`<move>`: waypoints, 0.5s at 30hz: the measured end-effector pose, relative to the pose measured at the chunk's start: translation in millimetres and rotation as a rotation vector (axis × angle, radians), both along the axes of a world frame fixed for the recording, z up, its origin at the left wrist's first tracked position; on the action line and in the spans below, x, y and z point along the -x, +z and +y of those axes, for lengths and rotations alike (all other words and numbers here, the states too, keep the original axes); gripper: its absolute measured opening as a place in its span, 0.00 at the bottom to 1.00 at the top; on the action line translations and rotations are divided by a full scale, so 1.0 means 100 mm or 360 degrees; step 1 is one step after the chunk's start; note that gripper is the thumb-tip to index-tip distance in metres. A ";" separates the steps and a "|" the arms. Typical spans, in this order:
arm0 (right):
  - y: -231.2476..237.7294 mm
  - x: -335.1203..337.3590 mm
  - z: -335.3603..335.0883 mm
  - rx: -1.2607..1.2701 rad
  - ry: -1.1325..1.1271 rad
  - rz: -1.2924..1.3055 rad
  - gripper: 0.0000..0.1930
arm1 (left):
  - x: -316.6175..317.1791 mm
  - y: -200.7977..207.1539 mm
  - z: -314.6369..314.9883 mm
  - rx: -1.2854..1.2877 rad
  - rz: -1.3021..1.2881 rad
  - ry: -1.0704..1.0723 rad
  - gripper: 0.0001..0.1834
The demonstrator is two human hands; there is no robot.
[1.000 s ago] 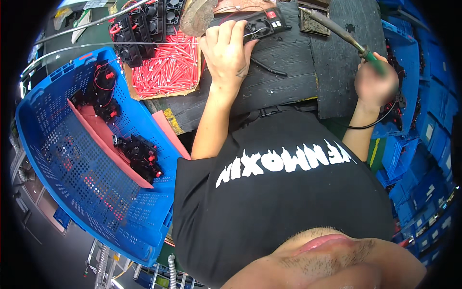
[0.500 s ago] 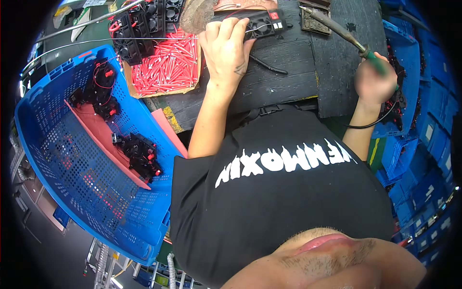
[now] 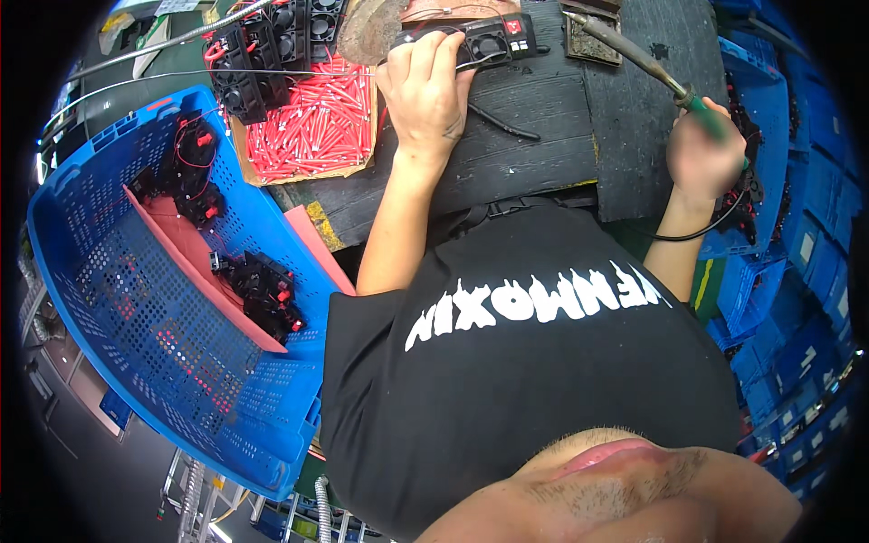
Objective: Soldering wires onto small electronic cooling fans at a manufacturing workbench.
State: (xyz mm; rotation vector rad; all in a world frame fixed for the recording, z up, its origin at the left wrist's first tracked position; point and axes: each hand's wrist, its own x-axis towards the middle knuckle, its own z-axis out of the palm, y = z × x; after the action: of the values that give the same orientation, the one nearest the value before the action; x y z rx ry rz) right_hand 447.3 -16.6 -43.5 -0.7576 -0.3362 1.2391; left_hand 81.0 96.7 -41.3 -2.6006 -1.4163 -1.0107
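At the far middle of the bench, my left hand (image 3: 425,95) is closed over a black fan unit (image 3: 489,45) with a red part and small white blocks at its right end. The fingers cover much of its left side, and a thin wire runs along it. My right hand (image 3: 706,149) grips the green handle of a soldering iron (image 3: 638,59). Its metal tip points left and lies above a small dark metal tray (image 3: 593,45). A black curved handle (image 3: 502,122) of some tool lies on the bench beside my left hand, partly hidden by it.
A carton (image 3: 308,172) of red sleeved parts stands left of my left hand, with stacked black fans (image 3: 249,72) behind it. At the left is a blue perforated crate (image 3: 100,299) with black fan assemblies and a pink divider. Blue bins (image 3: 769,118) line the right.
The fan unit has tilted and shifted slightly away in my left hand, showing more of its near side. My right hand and the soldering iron have hardly moved.
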 end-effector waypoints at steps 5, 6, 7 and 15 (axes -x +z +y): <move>0.02 0.01 0.00 -0.0001 0.0004 0.0014 0.26 | -0.02 0.09 -0.04 0.0052 0.0052 0.0032 0.29; 0.02 0.02 0.00 0.0000 0.0007 0.0015 0.26 | -0.03 0.10 -0.05 0.0064 0.0070 0.0039 0.29; 0.01 0.03 0.01 0.0002 -0.0005 0.0013 0.26 | -0.02 0.13 -0.06 0.0065 0.0070 0.0041 0.29; 0.01 0.01 0.01 -0.0012 0.0006 -0.0002 0.27 | -0.04 0.25 0.01 0.0231 0.0207 -0.0006 0.28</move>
State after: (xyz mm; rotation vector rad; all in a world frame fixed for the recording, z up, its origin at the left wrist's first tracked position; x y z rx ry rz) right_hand 446.1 -15.8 -42.5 -0.7513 -0.3435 1.2404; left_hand 85.1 97.8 -16.2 -2.7122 -1.5065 -0.7492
